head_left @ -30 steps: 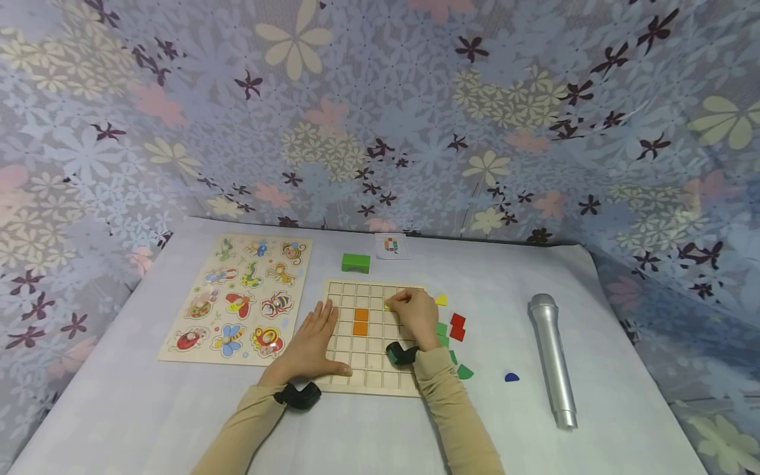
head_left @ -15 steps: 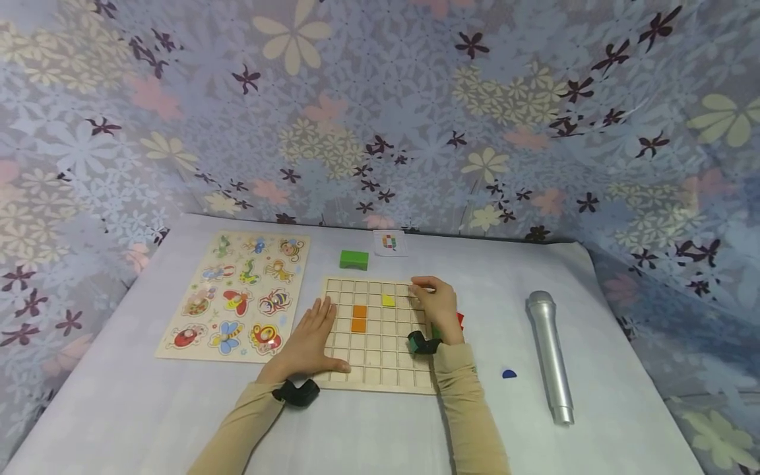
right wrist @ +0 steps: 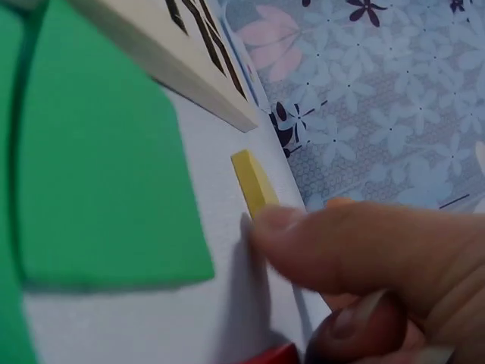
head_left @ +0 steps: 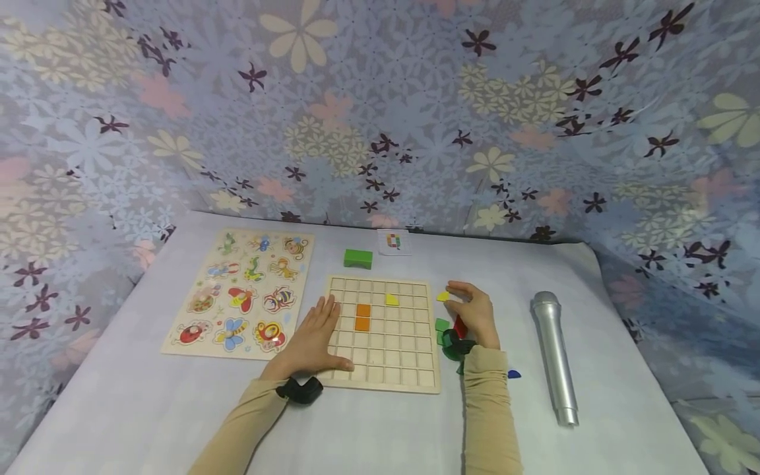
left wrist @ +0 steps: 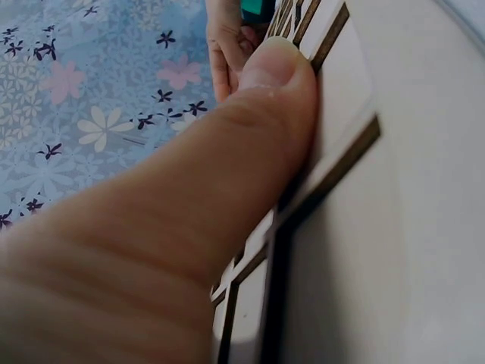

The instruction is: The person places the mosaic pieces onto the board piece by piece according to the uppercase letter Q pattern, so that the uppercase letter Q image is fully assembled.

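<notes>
My left hand (head_left: 309, 340) lies spread over the left edge of a wooden grid board (head_left: 410, 388), thumb resting on its lower corner in the left wrist view. On the grid are two orange squares (head_left: 363, 317) and a yellow quarter-round piece (head_left: 392, 300). Right of the board, my right hand (head_left: 477, 313) reaches a second yellow piece (right wrist: 250, 178) on the table. Thumb and index finger stand apart at it, the thumb tip overlapping its near end in the right wrist view. Green pieces (head_left: 441, 324) and a red piece (head_left: 460, 326) lie beneath and beside this hand, partly hidden.
An insect puzzle board (head_left: 231, 354) lies at the left. Behind the grid board are a green block (head_left: 358, 259) and a small pattern card (head_left: 394, 242). A silver microphone (head_left: 555, 359) lies at the right, and a blue piece (head_left: 514, 374) shows beside the right sleeve.
My right hand has let go of the yellow piece on the grid and moved right, off the board, to the other yellow piece. The left hand stays in place.
</notes>
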Action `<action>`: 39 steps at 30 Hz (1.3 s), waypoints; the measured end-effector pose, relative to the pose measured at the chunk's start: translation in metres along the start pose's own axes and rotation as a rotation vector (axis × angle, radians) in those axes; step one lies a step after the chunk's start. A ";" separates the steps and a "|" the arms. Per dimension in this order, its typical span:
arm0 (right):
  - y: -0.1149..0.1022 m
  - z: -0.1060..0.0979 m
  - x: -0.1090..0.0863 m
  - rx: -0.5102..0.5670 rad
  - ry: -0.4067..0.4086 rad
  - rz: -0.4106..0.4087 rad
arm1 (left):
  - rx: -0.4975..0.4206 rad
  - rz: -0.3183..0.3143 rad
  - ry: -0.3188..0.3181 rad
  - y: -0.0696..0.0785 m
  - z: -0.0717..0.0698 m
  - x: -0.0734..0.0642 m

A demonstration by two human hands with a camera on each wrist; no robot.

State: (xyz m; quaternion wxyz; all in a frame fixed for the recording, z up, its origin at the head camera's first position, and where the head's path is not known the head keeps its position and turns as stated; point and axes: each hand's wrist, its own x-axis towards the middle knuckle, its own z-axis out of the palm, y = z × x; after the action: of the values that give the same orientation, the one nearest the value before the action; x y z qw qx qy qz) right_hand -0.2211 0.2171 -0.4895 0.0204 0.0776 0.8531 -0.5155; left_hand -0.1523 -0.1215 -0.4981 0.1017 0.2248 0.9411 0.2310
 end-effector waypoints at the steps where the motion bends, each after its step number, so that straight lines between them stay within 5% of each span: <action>1: 0.000 0.000 0.000 -0.015 0.003 -0.007 | 0.000 -0.002 -0.003 0.000 0.000 0.000; 9: -0.002 0.005 0.002 -0.109 0.036 -0.081 | -0.005 -0.022 0.004 -0.001 0.000 -0.002; 17: -0.009 0.016 0.002 -0.010 0.014 -0.072 | 0.005 -0.018 0.005 -0.002 -0.001 -0.005; 30: -0.057 0.085 -0.010 -0.009 -0.286 -0.219 | 0.009 -0.010 0.015 -0.002 0.001 -0.002; 39: -0.067 0.112 -0.007 -0.054 -0.243 -0.280 | 0.011 -0.006 0.010 -0.001 0.000 0.000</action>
State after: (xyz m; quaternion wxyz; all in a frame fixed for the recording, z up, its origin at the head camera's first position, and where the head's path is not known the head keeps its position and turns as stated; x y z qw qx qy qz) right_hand -0.2293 0.0871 -0.4827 0.0535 -0.1053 0.8605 -0.4956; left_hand -0.1528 -0.1221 -0.4982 0.0965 0.2212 0.9436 0.2265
